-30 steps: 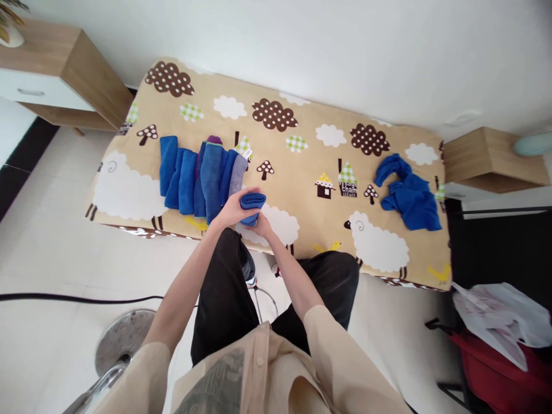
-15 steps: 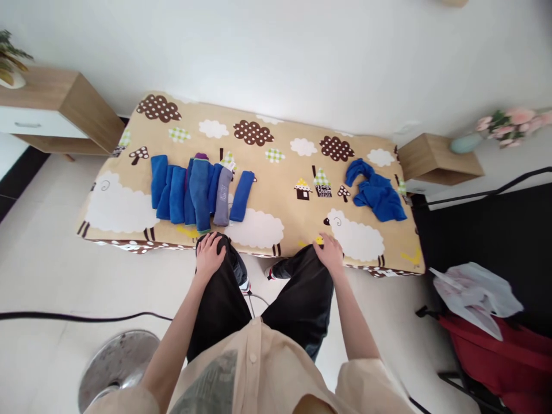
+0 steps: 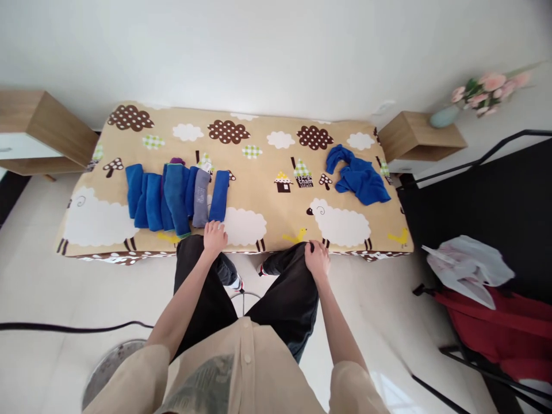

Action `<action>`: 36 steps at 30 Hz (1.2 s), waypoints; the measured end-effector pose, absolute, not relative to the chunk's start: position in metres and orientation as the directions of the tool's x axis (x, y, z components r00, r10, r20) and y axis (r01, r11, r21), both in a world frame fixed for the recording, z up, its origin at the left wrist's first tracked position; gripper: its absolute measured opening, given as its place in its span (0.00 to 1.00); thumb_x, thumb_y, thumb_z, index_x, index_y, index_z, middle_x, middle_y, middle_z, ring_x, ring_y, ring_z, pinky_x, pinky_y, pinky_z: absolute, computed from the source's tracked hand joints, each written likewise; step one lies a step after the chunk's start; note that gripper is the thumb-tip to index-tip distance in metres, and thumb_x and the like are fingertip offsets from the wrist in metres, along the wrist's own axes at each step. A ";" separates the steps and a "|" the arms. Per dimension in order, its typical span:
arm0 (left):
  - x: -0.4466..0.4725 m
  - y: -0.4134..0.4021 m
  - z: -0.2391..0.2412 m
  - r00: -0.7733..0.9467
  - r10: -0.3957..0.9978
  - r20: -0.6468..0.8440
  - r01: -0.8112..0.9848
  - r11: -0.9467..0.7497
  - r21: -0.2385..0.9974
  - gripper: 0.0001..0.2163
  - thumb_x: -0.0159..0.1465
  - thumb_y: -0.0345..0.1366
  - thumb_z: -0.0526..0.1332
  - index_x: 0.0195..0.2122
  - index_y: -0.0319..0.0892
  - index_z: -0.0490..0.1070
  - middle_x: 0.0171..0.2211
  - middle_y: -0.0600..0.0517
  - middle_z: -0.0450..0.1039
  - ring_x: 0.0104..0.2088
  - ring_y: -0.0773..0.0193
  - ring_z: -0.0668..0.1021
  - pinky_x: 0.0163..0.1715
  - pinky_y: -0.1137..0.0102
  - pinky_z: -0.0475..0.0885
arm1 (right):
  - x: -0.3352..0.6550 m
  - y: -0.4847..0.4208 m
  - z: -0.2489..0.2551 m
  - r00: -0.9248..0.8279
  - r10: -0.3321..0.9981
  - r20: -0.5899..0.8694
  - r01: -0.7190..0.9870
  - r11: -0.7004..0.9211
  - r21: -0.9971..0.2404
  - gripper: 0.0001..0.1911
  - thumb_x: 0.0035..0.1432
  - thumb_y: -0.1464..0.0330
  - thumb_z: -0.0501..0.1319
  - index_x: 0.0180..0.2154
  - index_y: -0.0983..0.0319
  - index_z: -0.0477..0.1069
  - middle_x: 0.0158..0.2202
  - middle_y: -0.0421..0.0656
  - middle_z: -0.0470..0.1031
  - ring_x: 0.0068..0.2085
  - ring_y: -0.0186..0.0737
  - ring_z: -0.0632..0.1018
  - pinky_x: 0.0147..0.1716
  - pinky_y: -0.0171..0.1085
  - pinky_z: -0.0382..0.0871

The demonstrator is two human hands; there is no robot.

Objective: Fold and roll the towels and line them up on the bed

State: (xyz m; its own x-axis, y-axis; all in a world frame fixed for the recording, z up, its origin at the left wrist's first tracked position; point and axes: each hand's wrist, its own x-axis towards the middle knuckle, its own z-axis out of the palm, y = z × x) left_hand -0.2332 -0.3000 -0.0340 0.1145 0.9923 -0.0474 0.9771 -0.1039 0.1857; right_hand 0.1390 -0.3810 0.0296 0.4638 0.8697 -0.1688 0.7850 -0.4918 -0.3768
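A flat-sided, plain blue rolled cloth (image 3: pixel 219 196) lies just beyond the left fingers (image 3: pixel 211 227), loosely parted and holding nothing (contact is unclear). The right fingers (image 3: pixel 318 248) rest spread over the knee (image 3: pixel 294 253). Beyond them, patterned bed (image 3: pixel 259 178) stretches rightward to a crumpled blue cloth (image 3: pixel 364 181); its front edge runs beside both.

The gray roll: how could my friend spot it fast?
Find the sheep-print bed. On its left half lies a row of rolls; the gray roll is second from the row's right end. It alone is gray; the rolls beside it are blue.
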 end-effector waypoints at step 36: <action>-0.088 -0.200 -0.123 0.119 0.977 -0.177 0.906 -0.034 0.422 0.32 0.68 0.28 0.54 0.72 0.18 0.52 0.76 0.25 0.39 0.77 0.38 0.42 0.74 0.40 0.42 | 0.147 -0.347 0.023 0.447 0.874 -0.189 0.693 -0.472 -0.545 0.15 0.68 0.62 0.56 0.48 0.57 0.79 0.55 0.48 0.80 0.59 0.52 0.75 0.61 0.52 0.67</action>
State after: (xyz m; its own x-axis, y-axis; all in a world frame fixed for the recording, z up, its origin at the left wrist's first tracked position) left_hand -0.0881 -0.2003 -0.1230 0.1192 0.9769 -0.1771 0.9060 -0.0340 0.4220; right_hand 0.1466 -0.3474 0.0228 0.4467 0.8745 -0.1890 0.6929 -0.4718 -0.5453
